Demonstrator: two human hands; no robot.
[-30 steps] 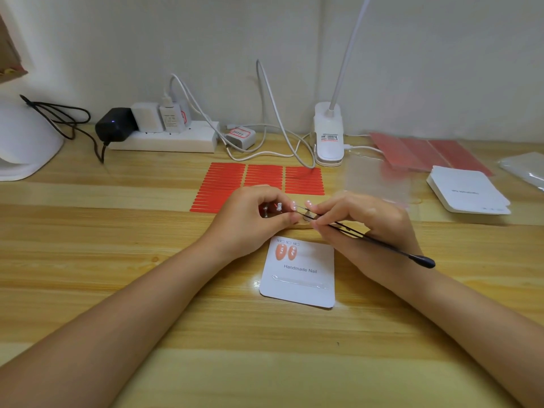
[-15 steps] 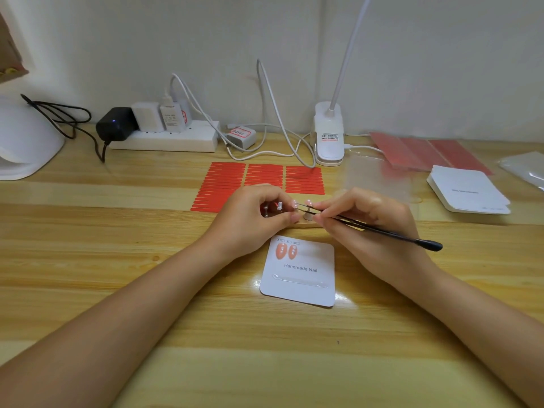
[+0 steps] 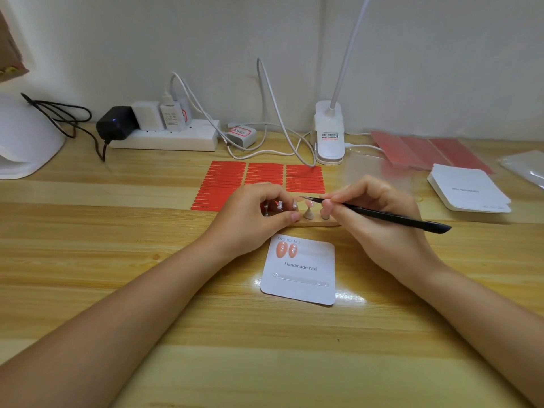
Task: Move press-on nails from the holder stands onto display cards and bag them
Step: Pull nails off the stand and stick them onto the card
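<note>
A white display card (image 3: 303, 278) marked "Handmade Nail" lies at the table's centre with two peach nails (image 3: 286, 250) stuck in its top left corner. Just behind it stands a wooden holder stand (image 3: 316, 221) with small pegs; one peg carries a peach nail (image 3: 309, 204). My left hand (image 3: 253, 216) grips the stand's left end, fingers curled over it. My right hand (image 3: 374, 213) pinches black tweezers (image 3: 382, 214), whose tip points left just above the pegs.
Red adhesive strip sheets (image 3: 259, 181) lie behind the hands. A stack of blank cards (image 3: 468, 188), clear bags (image 3: 524, 167) and red sheets (image 3: 426, 151) sit at the right. A power strip (image 3: 164, 138), cables, a clip lamp (image 3: 329, 134) and a white nail lamp (image 3: 23, 142) line the back.
My right hand has drawn back to the right with the tweezers, uncovering the pegs on the stand. The left hand has stayed on the stand.
</note>
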